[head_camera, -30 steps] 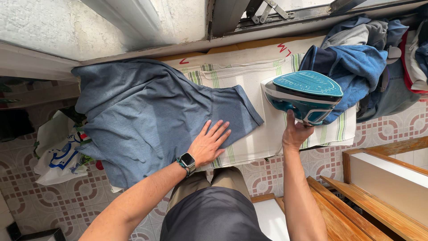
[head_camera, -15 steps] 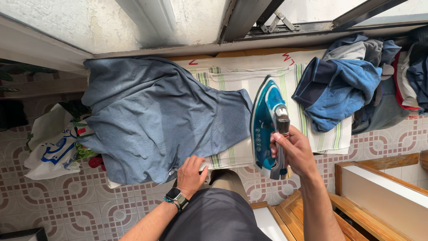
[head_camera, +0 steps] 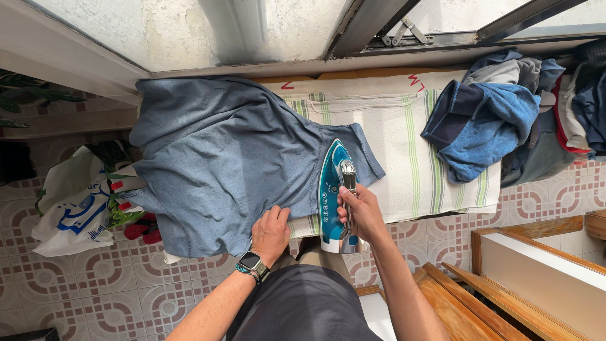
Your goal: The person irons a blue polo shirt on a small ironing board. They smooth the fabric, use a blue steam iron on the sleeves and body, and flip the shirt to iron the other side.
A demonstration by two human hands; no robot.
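From the head view, the right hand (head_camera: 360, 211) is wrapped tight around the handle of a teal steam iron (head_camera: 333, 192), which sits soleplate down with its nose pointing away from the person. The iron rests on the sleeve edge of a grey-blue shirt (head_camera: 221, 158), its heel over the near edge of the striped ironing cloth (head_camera: 404, 139). Just to the left of that hand, the left hand (head_camera: 271, 233), a watch on its wrist, has its fingers closed on the shirt's near hem, pinching the fabric. The shirt spreads away from and to the left of both hands. Far to the right of the right hand lies a heap of blue clothes (head_camera: 492, 120). Left of the left hand, on the tiled floor, sits a white plastic bag (head_camera: 76, 202).
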